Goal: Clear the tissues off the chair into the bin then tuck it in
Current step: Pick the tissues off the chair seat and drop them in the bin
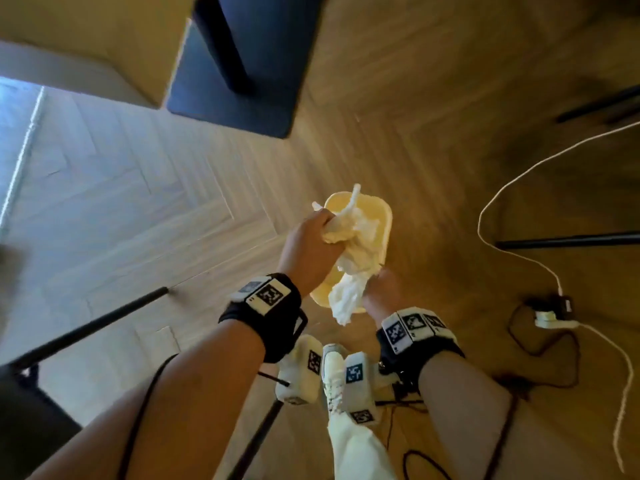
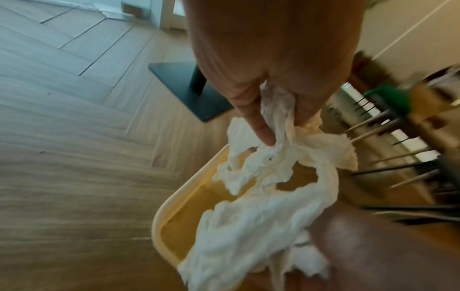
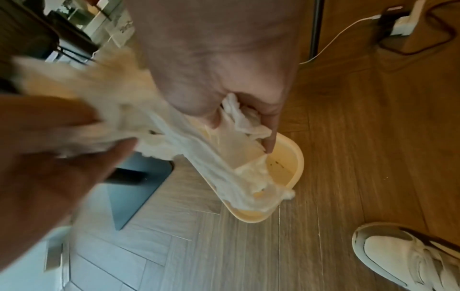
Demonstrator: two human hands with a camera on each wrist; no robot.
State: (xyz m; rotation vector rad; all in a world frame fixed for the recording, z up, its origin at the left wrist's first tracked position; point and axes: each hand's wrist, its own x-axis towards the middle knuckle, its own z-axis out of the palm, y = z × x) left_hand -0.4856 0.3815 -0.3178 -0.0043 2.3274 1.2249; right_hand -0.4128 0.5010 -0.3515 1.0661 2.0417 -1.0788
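Over the bin (image 1: 382, 216) now, both hands loaded. My left hand (image 1: 311, 247) has its fingers curled round a wad of tissues (image 1: 353, 251); my right hand (image 1: 381, 292) pinches the lower end of the same white bunch, thumb and fingers closed on it. The tissues hang as one ragged, stretched strand between the two hands, directly above the pale yellow bin, which stands on the wooden floor (image 1: 138, 202) just ahead of my shoes. Right wrist view shows one loose tail draped across the bin's rim (image 3: 298, 157), part inside, tip close to spilling outside. To do the drop well, I judge: bring both hands in over the middle of the opening, lower them close to the rim, then let go together so the light paper falls straight and does not drift. The trailing tail needs a nudge inward, or it may slide onto the floor. Torn paper may cling to fingers, so shake it off low. Chair seat not clearly in view; only dark legs (image 1: 90, 327) at my left. Tucking it in is not yet done.
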